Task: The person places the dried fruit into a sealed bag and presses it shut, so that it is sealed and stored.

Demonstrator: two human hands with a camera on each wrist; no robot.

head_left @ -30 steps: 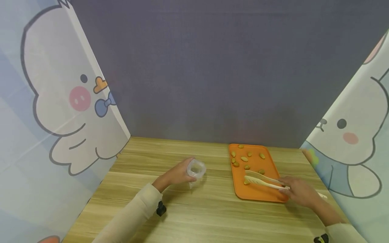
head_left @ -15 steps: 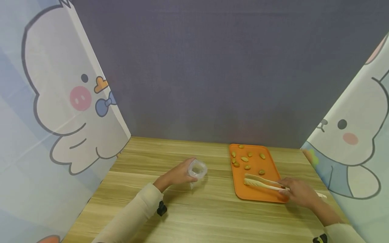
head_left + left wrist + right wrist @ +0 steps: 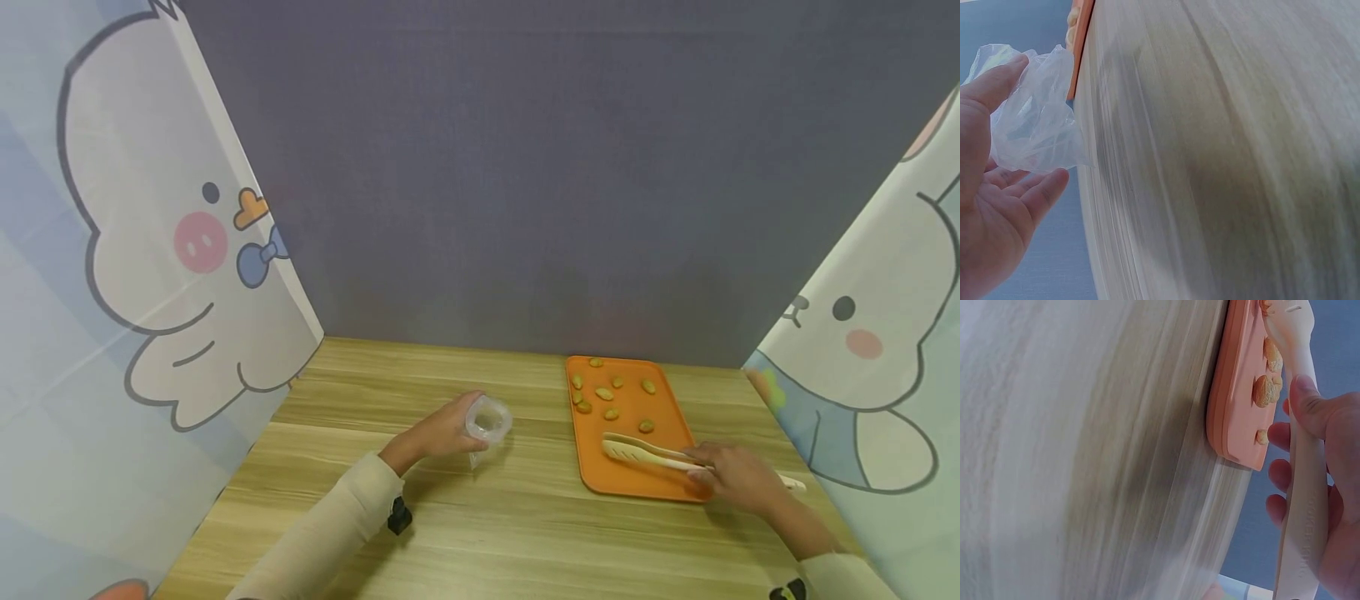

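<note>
My left hand (image 3: 452, 425) holds a clear plastic bag (image 3: 489, 419) above the table, its round mouth facing up. In the left wrist view, thumb and fingers grip the crumpled bag (image 3: 1038, 119) from either side. My right hand (image 3: 738, 477) grips cream-coloured tongs (image 3: 648, 455) over the near part of an orange tray (image 3: 622, 479). The right wrist view shows my thumb on the tongs' arm (image 3: 1307, 506) and the fingers curled behind. A small tan nut-like piece (image 3: 1266, 307) lies at the tongs' head; whether it is pinched, I cannot tell.
Several more tan pieces (image 3: 603, 393) lie scattered on the tray's far part. The tray is on a wood-grain table (image 3: 525, 517). A dark grey panel (image 3: 525, 183) rises behind it, and cartoon-printed panels stand on the left (image 3: 150, 250) and right (image 3: 892, 333).
The tongs' two tips have drawn closer together around where a piece lay near the tray's left edge. The left hand and bag have barely shifted.
</note>
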